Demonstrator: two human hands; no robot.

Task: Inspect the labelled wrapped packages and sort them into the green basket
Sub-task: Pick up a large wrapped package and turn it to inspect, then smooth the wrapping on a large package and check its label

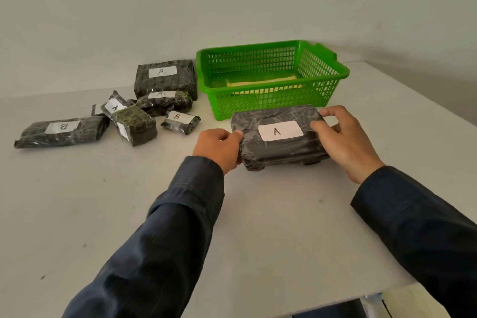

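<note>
Both hands, the left hand (218, 148) and right hand (344, 137), grip the ends of the A-labelled wrapped package (280, 137) on the surface (258, 214) before the green basket (320, 88); it looks stiff, blocky, slick-filmed, best held by its short ends.

The nearest A package (281, 152): dark wrap under clear film, glossy, creased, catching streaks of light. Its label (280, 131) is matt white paper, like those on the pile of packages (135, 125) to your left, where the film crinkles rougher and shines. The green basket (273, 100): moulded plastic lattice, slight sheen. The table (258, 227): smooth, matt off-white, faintly speckled. Your sleeves (185, 204): dark woven cloth, matt, finely striped.
</note>
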